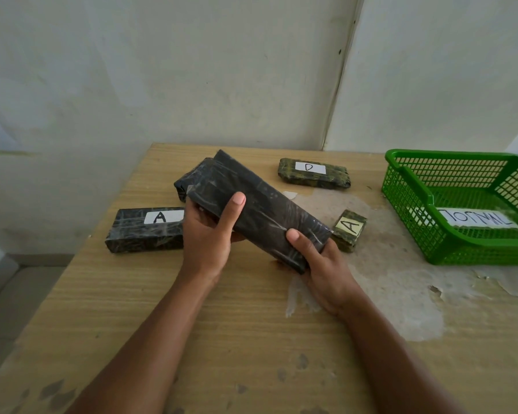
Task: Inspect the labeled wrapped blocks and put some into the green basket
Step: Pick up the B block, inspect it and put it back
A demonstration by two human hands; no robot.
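Above the worn wooden desk (192,309), left hand (208,234) and right hand (320,264) are clamping a long black plastic-wrapped block (260,210), inspecting it label-hidden; turning it over probably comes next.

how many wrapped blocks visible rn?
5: one held in both hands, one behind it, mostly hidden, "A" block at left, "D" block at back, small "A" block by the right hand.

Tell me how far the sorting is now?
Done: nothing shows in the basket except a paper label. In hand: both hands, left and right, hold a long black block, no label visible. Left: big A block, D block, small A block, another behind the held one.
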